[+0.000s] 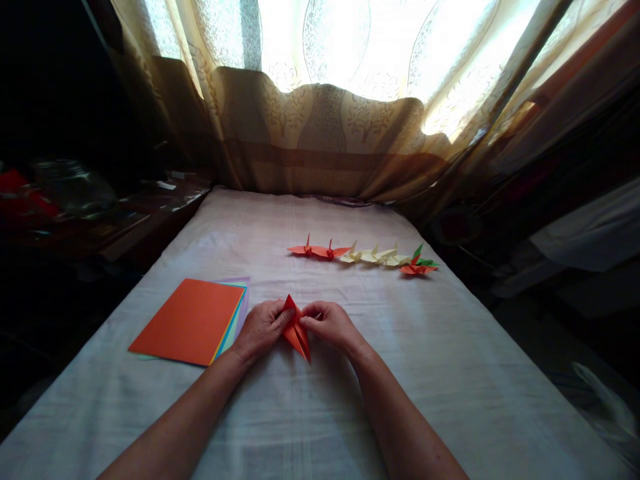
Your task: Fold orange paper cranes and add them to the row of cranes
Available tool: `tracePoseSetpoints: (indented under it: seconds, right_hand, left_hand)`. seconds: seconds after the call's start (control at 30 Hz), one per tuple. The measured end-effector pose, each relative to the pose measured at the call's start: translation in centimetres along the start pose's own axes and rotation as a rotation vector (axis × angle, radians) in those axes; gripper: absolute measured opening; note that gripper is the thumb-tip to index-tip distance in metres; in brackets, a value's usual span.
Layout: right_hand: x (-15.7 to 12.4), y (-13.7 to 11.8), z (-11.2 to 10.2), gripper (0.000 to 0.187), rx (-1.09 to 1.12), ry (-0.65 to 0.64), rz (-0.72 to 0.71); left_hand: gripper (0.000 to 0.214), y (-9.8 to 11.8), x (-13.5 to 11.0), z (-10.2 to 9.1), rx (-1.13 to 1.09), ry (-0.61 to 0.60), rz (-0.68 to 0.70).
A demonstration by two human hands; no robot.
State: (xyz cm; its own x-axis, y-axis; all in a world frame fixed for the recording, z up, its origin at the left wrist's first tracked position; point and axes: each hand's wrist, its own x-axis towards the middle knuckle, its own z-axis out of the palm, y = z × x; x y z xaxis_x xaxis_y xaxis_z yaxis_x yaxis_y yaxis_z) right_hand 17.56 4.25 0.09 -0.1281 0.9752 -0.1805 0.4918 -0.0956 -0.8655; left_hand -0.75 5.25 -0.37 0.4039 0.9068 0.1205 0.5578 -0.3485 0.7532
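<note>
A piece of folded orange origami paper [299,339] is held between both hands, a little above the bed-like surface. It is a narrow diamond shape with one point up and a split point toward me. My left hand [264,325] grips its left side, thumb pressed on the front. From the right, my right hand [330,323] pinches its edge between thumb and fingertips. To the left of my left hand lies a stack of square coloured paper [193,320], an orange sheet on top and blue, yellow, green and purple edges showing.
Beyond my hands a row of folded paper cranes [373,255] stands in red, cream, green and orange. Everything lies on a pale cloth-covered surface [300,427]. Patterned curtains [320,127] hang at the far edge. A cluttered dark side table with a glass jar [73,187] stands left.
</note>
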Motion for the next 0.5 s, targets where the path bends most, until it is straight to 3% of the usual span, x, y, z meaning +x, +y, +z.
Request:
tracePoseSetpoints:
  seconds: [0.23, 0.5]
  right_hand:
    - [-0.38, -0.71, 0.36, 0.01, -0.211, 0.078, 0.027]
    - [-0.55, -0.54, -0.15, 0.015, -0.263, 0.017, -0.057]
  left_hand:
    - [0.037, 0.16, -0.31, -0.05, -0.041, 0.003, -0.045]
    - [0.039, 0.67, -0.84, 0.72, 0.115, 0.088, -0.072]
